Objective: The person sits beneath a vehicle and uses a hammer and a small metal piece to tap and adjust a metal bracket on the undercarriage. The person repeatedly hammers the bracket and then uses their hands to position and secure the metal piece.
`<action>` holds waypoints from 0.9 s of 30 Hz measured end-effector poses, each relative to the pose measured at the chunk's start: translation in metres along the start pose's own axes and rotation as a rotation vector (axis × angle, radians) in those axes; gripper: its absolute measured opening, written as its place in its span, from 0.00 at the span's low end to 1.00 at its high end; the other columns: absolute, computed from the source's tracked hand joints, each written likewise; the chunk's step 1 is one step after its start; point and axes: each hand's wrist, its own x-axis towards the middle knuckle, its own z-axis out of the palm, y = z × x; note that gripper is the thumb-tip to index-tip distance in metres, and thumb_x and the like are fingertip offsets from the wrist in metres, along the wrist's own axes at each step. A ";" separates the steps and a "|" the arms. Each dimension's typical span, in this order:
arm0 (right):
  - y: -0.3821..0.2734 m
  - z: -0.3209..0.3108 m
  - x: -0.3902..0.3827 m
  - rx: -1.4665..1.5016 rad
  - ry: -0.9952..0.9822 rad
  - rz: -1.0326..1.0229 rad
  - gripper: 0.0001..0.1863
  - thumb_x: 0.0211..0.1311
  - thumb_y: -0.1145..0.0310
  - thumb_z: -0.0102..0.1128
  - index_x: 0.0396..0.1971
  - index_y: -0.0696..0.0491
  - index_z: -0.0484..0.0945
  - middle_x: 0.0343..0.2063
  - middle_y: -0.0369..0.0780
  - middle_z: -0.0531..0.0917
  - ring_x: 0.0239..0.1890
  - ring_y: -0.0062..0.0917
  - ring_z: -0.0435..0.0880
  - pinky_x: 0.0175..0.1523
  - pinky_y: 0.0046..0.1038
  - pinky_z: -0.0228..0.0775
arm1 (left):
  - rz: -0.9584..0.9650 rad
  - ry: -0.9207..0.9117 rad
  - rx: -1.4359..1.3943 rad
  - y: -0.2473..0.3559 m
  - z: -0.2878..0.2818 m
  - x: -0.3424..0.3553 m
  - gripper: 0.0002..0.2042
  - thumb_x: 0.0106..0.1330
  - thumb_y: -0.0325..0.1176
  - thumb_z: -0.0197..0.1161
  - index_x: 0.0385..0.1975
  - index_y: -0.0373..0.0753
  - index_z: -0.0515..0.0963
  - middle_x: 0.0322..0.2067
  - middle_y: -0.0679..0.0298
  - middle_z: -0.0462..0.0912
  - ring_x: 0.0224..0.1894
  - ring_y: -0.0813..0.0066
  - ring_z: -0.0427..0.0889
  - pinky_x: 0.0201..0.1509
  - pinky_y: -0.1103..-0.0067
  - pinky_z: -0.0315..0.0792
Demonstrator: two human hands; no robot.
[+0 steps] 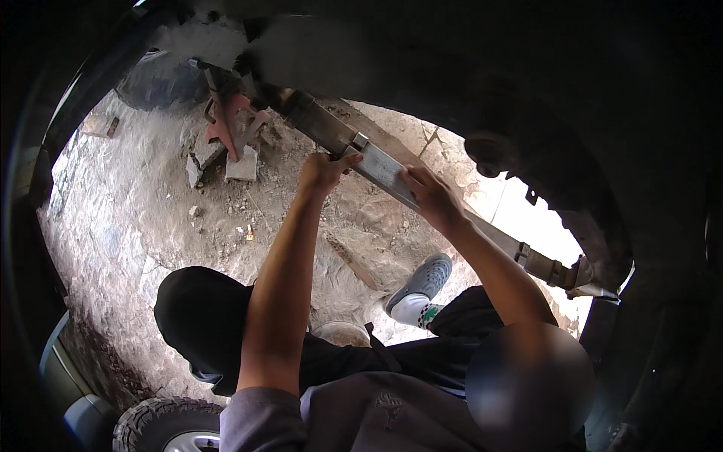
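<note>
A long, banded metal bar that looks like a vehicle leaf spring [320, 124] slants from upper left to lower right. Along its middle lies a shorter, flat grey metal bar [382, 169], with a small block-like clip [360, 140] near its upper end. My left hand [322, 173] is closed at that upper end, thumb pointing right along the metal. Farther down, my right hand [433, 197] grips the same flat bar, its fingers bent over the upper face. The undersides of both grips are hidden, and whether the flat bar is fastened to the spring I cannot tell.
Dark vehicle bodywork [422, 68] surrounds the opening overhead and to the right. A red metal stand [224, 124] is by pale blocks [242, 164] at upper left. Rubble litters the rough ground [166, 203]. A tyre [162, 422] is at lower left; my grey clog [428, 280] is below the bar.
</note>
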 end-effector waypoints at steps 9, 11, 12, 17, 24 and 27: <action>-0.022 0.005 0.055 0.035 0.008 -0.044 0.27 0.64 0.77 0.59 0.65 0.51 0.77 0.60 0.42 0.79 0.59 0.40 0.83 0.64 0.38 0.77 | 0.043 -0.016 0.033 0.014 -0.007 -0.013 0.29 0.53 0.62 0.81 0.28 0.36 0.89 0.25 0.59 0.90 0.29 0.68 0.88 0.38 0.69 0.78; -0.024 0.012 0.074 0.061 0.095 -0.065 0.30 0.60 0.79 0.62 0.66 0.51 0.77 0.60 0.42 0.79 0.59 0.40 0.83 0.64 0.37 0.77 | 0.045 -0.034 0.082 0.022 -0.005 -0.011 0.28 0.54 0.61 0.81 0.29 0.35 0.90 0.26 0.60 0.90 0.30 0.69 0.88 0.39 0.70 0.78; -0.025 0.018 0.078 0.078 0.126 -0.063 0.34 0.56 0.81 0.64 0.66 0.51 0.76 0.61 0.42 0.79 0.60 0.41 0.82 0.65 0.37 0.77 | 0.053 -0.027 0.065 0.018 -0.007 -0.010 0.28 0.54 0.61 0.81 0.29 0.35 0.90 0.27 0.59 0.90 0.31 0.68 0.89 0.39 0.70 0.78; -0.009 0.009 0.030 0.060 -0.010 -0.084 0.37 0.52 0.83 0.67 0.67 0.51 0.76 0.61 0.43 0.78 0.61 0.41 0.82 0.66 0.37 0.77 | 0.018 0.009 0.022 0.005 -0.009 -0.012 0.31 0.53 0.63 0.80 0.30 0.35 0.89 0.27 0.55 0.90 0.33 0.65 0.90 0.40 0.68 0.79; 0.016 0.002 -0.001 0.002 0.025 -0.105 0.34 0.54 0.82 0.64 0.65 0.51 0.77 0.61 0.43 0.79 0.59 0.40 0.82 0.65 0.37 0.76 | 0.035 0.020 0.146 -0.001 0.002 -0.001 0.34 0.52 0.67 0.78 0.27 0.34 0.88 0.27 0.52 0.90 0.34 0.61 0.91 0.42 0.66 0.80; -0.006 0.009 0.033 0.034 0.054 -0.083 0.32 0.55 0.81 0.63 0.64 0.53 0.78 0.60 0.43 0.79 0.58 0.40 0.83 0.64 0.38 0.77 | 0.020 -0.013 0.166 0.007 -0.005 -0.006 0.33 0.52 0.66 0.79 0.28 0.34 0.89 0.27 0.53 0.90 0.35 0.61 0.91 0.43 0.66 0.80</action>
